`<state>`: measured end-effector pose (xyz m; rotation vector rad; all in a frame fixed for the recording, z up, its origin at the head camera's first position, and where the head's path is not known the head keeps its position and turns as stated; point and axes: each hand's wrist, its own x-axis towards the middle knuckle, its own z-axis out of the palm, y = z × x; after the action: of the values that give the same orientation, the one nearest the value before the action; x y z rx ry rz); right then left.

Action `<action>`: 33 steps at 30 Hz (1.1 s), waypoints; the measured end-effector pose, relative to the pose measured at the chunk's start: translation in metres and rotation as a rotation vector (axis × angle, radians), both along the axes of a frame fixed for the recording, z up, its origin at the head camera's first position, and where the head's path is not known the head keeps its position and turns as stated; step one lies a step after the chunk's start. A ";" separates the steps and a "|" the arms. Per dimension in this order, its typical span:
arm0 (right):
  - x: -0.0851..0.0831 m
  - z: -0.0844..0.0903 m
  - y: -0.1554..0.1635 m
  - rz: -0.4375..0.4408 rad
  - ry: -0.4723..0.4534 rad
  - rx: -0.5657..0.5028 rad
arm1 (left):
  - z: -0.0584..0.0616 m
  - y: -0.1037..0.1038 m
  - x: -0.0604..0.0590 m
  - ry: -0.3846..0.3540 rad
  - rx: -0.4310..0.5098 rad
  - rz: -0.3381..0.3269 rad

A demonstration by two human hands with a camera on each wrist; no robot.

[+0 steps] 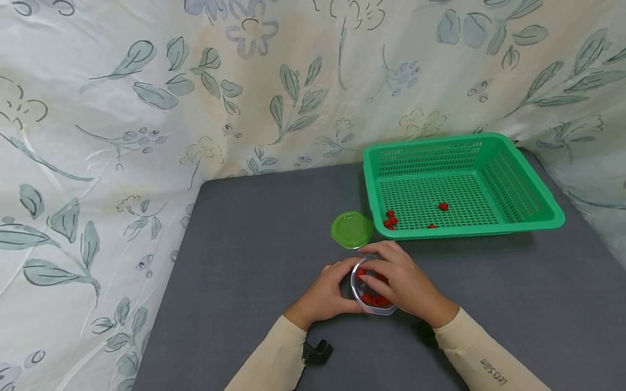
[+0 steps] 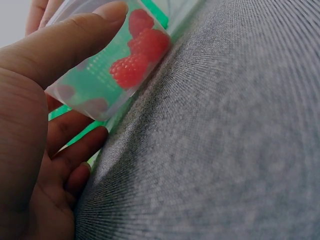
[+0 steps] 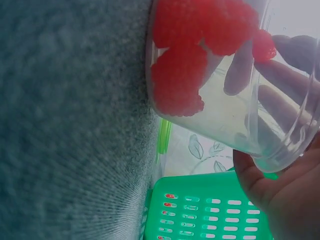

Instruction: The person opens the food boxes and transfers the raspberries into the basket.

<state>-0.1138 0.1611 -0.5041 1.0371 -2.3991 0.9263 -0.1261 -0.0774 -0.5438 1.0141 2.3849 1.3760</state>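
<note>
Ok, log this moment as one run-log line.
left hand: grips clear plastic cup of red raspberries | right hand: fingers in cup | round green lid: on mat | green plastic basket: holds raspberries

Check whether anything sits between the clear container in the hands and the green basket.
Nothing visible blocks it. Both the left hand and right hand hold the clear container; bare grey table lies before the green basket. The green lid sits left of that path.

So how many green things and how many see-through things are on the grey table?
Green: 2, the basket and the lid.
See-through: 1, the cup of red berries that both hands hold.
Total: 3.
</note>
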 end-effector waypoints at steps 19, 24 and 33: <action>-0.001 0.004 0.005 -0.014 0.059 -0.135 | -0.002 0.000 0.000 0.011 0.009 0.004; -0.002 0.005 0.005 -0.039 0.148 -0.206 | -0.002 0.001 0.000 0.022 0.013 0.004; -0.007 0.004 0.007 -0.099 0.218 -0.271 | -0.001 0.002 0.000 0.047 0.010 -0.001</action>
<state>-0.1208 0.1677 -0.5003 0.8615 -2.0601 1.0129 -0.1261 -0.0752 -0.5448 1.0611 2.4131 1.3795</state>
